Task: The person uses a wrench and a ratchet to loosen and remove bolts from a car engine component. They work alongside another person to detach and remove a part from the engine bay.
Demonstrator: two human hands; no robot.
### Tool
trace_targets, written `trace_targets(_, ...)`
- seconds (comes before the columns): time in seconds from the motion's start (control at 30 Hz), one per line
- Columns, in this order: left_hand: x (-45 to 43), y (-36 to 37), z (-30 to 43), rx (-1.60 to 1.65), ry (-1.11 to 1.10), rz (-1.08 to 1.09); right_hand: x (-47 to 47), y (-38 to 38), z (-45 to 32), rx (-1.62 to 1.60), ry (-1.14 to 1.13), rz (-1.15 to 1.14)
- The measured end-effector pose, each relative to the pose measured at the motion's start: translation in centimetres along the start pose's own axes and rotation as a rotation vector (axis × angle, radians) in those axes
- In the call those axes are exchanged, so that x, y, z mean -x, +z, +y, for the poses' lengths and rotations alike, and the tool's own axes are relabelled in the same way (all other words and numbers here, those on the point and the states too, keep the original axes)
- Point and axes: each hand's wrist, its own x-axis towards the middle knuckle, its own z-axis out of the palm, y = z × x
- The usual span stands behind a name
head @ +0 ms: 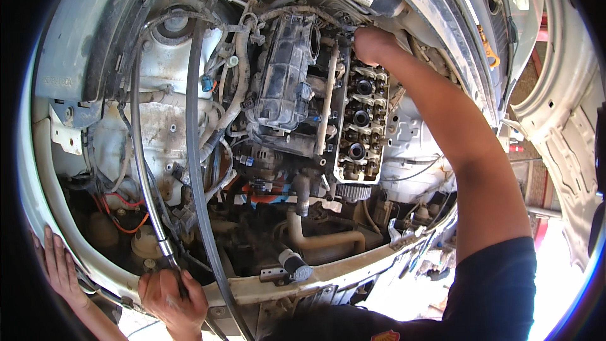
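Note:
My left hand (173, 298) is closed around the handle end of a long chrome bar (147, 184) at the lower left. The bar runs up across the left side of the engine bay; its upper end lies among hoses. My right hand (375, 45) reaches to the far end of the open cylinder head (360, 128), beside a wiring harness. Its fingertips are hidden, and I cannot tell whether it holds anything. The head's valve gear and round plug wells are exposed. Left of it sit a black plastic intake manifold (284, 76) and a metal rail (327, 99).
Another person's hand (59, 265) rests on the fender at the far left. A long dark strip (195, 128) crosses the bay beside the chrome bar. A toothed pulley (353, 192), a capped filler neck (296, 265) and the front crossmember (350, 270) lie nearer me. A yellow dipstick handle (488, 52) shows at right.

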Motion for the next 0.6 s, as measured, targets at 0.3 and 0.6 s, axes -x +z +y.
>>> trace_targets(0.3,0.3,-0.1,-0.5,0.012,0.006,-0.048,-0.2,1.3,1.1,-0.051,-0.069,0.095)
trace_targets(0.6,0.4,0.0,-0.5,-0.002,0.023,-0.038,-0.5,1.5,1.4,-0.073,-0.057,0.080)
